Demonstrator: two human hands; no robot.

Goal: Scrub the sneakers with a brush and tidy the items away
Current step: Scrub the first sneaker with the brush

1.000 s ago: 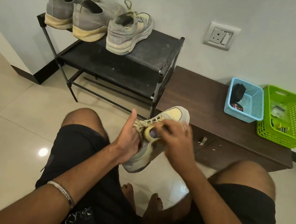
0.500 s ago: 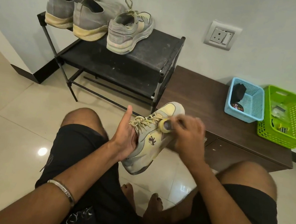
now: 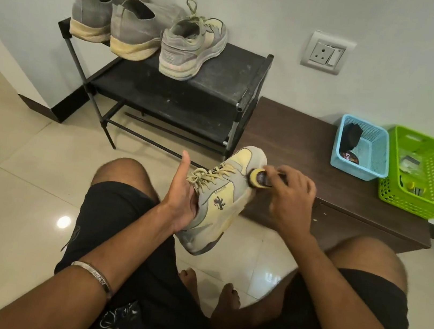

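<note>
A grey and pale-yellow sneaker [image 3: 221,201] is held up between my knees, toe pointing away. My left hand [image 3: 181,198] grips it at the collar, fingers inside the opening and thumb sticking up. My right hand [image 3: 289,192] holds a small brush [image 3: 260,178] with a yellow rim, pressed against the side of the toe. Its matching sneaker [image 3: 192,45] stands on the black shoe rack [image 3: 222,80], beside two grey high-top shoes [image 3: 134,28].
A dark brown low cabinet [image 3: 298,137] runs along the wall right of the rack. On it stand a blue basket [image 3: 364,152] holding a dark item and a tin, and a green basket [image 3: 427,179]. A wall socket [image 3: 327,52] is above. The floor is glossy tile.
My right hand has moved the brush from the laces area forward to the toe side. The sneaker has tilted so its side logo faces up. My left hand keeps its hold.
</note>
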